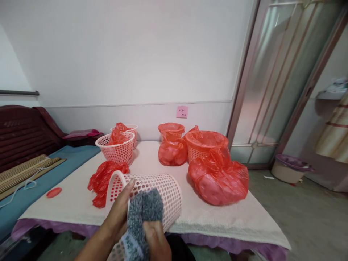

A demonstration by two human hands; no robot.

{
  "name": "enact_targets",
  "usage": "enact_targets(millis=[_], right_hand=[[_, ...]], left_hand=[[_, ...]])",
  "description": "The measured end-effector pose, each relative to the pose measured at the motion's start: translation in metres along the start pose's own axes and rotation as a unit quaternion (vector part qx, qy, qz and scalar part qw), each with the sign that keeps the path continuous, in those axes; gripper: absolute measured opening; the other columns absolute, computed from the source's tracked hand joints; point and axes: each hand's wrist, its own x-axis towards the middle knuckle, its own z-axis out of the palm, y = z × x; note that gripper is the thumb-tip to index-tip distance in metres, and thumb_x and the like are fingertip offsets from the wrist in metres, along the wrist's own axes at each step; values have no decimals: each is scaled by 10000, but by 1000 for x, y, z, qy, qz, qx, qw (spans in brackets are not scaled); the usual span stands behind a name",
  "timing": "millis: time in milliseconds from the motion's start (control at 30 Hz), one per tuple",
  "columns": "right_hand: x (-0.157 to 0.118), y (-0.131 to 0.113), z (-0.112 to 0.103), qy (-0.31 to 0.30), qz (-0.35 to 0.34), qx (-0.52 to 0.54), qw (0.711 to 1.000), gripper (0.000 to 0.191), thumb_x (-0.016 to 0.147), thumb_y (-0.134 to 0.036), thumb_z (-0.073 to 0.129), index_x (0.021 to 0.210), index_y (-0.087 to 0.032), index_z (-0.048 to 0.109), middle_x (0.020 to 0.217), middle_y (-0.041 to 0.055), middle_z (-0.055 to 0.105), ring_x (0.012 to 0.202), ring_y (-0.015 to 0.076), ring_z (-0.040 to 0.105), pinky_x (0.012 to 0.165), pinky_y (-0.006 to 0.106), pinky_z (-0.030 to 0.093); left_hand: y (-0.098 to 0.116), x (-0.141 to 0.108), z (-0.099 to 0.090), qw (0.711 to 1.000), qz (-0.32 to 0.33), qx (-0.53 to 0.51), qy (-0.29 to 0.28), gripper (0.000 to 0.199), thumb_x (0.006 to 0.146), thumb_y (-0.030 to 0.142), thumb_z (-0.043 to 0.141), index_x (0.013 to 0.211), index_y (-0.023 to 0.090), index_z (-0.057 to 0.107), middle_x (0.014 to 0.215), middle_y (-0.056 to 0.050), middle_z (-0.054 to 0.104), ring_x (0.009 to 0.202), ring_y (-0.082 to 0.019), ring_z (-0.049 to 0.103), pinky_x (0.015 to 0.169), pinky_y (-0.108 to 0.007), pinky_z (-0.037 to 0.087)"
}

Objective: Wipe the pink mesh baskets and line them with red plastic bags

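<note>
Head view: grey fuzzy sock (pixel 144 214) against a tilted white perforated basket (pixel 165 192), whose lower end is cut off by the frame. Left hand (pixel 116 214): grip closed on the basket rim. Right hand (pixel 154 241): touches the sock, grip partly hidden, state unclear. Beyond, red plastic bags (pixel 219 181) lie on the cloth-covered worktop (pixel 231 226).
</note>
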Motion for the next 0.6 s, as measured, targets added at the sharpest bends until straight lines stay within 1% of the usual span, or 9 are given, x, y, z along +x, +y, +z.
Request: enact_targets(millis=[67, 133, 200, 267, 333, 367, 433, 533, 600], right_hand=[[-4, 13, 2, -15, 1, -10, 1000, 570, 646, -142, 492, 1204, -224, 574, 922, 65, 596, 821, 228, 636, 707, 327, 531], [6, 31, -11, 2, 31, -23, 999, 536, 645, -139, 460, 1154, -209, 612, 915, 69, 603, 852, 231, 629, 739, 343, 523], [25, 49, -34, 41, 109, -43, 992, 432, 682, -155, 441, 1053, -197, 658, 890, 72, 631, 867, 239, 627, 771, 369, 515], [46, 60, -58, 97, 227, -37, 968, 301, 725, -239, 477, 942, -173, 675, 865, 86, 668, 853, 263, 637, 776, 397, 513], [60, 57, -72, 156, 300, 14, 941, 284, 752, -333, 515, 929, -167, 662, 852, 86, 690, 820, 265, 647, 753, 397, 521], [64, 50, -73, 173, 309, 39, 934, 285, 771, -352, 517, 948, -174, 652, 857, 77, 693, 813, 257, 649, 749, 391, 524], [64, 28, -64, 170, 254, 55, 951, 265, 802, -288, 494, 1010, -203, 635, 912, 62, 686, 855, 240, 645, 783, 383, 522], [54, -1, -40, 71, 32, -5, 997, 496, 704, -127, 474, 1174, -223, 600, 1091, 88, 630, 1016, 254, 589, 900, 427, 486], [51, -3, -31, 15, -58, -62, 996, 633, 644, -81, 471, 1260, -202, 554, 1131, 111, 596, 1041, 263, 559, 909, 445, 478]], left_hand=[[0, 1, 9, 999, 13, 35, 40, 453, 802, 470, 628, 1066, 103, 661, 941, -111, 745, 960, -286, 680, 867, -383, 522], [-10, -2, 7, 995, 45, 83, 38, 423, 797, 389, 654, 1120, 116, 639, 963, -91, 745, 973, -276, 674, 876, -378, 515], [-25, -6, -4, 991, 58, 121, 12, 434, 826, 357, 617, 1209, 153, 597, 1045, -81, 732, 1038, -268, 650, 930, -388, 489], [-39, -10, -17, 982, 71, 176, 0, 445, 854, 359, 575, 1262, 182, 567, 1152, -81, 699, 1136, -264, 600, 1019, -399, 426], [-49, -13, -29, 963, 99, 251, 1, 446, 859, 382, 564, 1260, 187, 578, 1228, -91, 663, 1210, -273, 545, 1083, -411, 358], [-53, -14, -32, 953, 110, 281, 0, 439, 866, 398, 550, 1251, 190, 591, 1247, -96, 653, 1226, -279, 531, 1098, -417, 337], [-57, -17, -36, 935, 124, 329, -33, 429, 870, 431, 529, 1220, 202, 626, 1240, -101, 658, 1215, -297, 539, 1096, -431, 339], [-59, -24, -36, 909, 156, 373, -100, 420, 819, 477, 570, 1127, 221, 697, 1148, -94, 704, 1129, -335, 591, 1047, -448, 400], [-60, -30, -38, 903, 150, 395, -77, 391, 784, 491, 606, 1055, 240, 734, 1095, -79, 725, 1098, -349, 604, 1024, -453, 423]])
